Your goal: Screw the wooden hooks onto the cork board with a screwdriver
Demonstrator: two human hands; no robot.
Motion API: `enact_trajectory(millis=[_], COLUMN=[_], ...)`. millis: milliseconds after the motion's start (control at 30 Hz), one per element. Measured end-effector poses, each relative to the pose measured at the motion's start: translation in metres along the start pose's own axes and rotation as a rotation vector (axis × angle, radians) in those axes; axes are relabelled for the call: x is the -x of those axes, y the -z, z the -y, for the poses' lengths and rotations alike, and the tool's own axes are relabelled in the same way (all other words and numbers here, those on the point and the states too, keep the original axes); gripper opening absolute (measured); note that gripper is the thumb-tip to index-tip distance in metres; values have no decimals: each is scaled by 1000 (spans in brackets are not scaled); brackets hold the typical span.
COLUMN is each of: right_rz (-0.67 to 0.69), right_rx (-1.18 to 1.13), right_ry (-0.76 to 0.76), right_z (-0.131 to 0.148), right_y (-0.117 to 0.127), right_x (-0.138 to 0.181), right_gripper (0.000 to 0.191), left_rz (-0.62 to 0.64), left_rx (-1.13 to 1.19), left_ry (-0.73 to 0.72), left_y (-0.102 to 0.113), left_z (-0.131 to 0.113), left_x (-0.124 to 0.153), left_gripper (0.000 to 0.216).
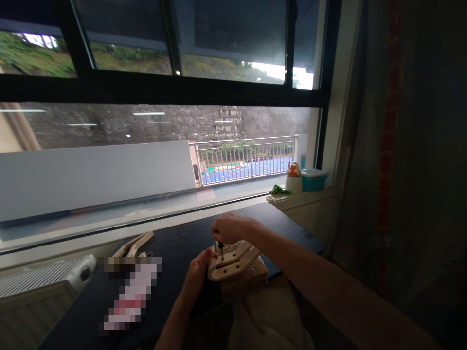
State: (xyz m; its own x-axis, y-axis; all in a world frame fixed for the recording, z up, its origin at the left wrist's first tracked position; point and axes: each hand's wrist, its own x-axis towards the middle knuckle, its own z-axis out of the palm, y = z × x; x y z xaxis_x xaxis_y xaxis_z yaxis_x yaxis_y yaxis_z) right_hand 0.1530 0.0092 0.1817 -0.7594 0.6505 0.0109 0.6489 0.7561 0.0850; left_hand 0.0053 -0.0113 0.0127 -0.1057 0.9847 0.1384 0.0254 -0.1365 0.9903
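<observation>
My right hand [231, 227] is closed round the handle of a small screwdriver [221, 248], whose tip points down into a pale wooden frame piece [233, 265]. That curved wooden piece lies on a brown block [243, 282] at the near edge of the dark table [175, 243]. My left hand [199, 274] grips the rounded left end of the wooden piece, fingers wrapped on its edge.
More pale wooden parts [133, 244] lie at the table's left, beside a blurred-out patch. A white radiator [40, 274] stands at far left. On the windowsill sit a white pot [294, 182], a teal box [314, 179] and a green cloth [280, 190]. A curtain [401, 146] hangs on the right.
</observation>
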Motion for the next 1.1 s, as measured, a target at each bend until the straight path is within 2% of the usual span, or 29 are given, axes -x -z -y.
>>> enact_trajectory(millis=[267, 467, 633, 833, 1100], right_rz=[-39, -24, -10, -19, -38], right_rx=[45, 29, -10, -29, -42], right_ry=[-68, -84, -18, -2, -57], right_z=[-1, -1, -1, -3, -5], right_y=[-16, -7, 2, -4, -12], right_x=[-8, -7, -2, -2, -4], right_gripper=[36, 32, 28, 28, 33], left_rz=[0, -9, -25, -13, -4], left_rx=[18, -9, -19, 2, 11], left_ry=[-1, -2, -2, -4, -3], left_y=[-2, -1, -1, -1, -1], left_z=[-1, 0, 1, -2, -1], left_x=[1, 0, 1, 1, 1], left_gripper=[51, 52, 52, 53, 50])
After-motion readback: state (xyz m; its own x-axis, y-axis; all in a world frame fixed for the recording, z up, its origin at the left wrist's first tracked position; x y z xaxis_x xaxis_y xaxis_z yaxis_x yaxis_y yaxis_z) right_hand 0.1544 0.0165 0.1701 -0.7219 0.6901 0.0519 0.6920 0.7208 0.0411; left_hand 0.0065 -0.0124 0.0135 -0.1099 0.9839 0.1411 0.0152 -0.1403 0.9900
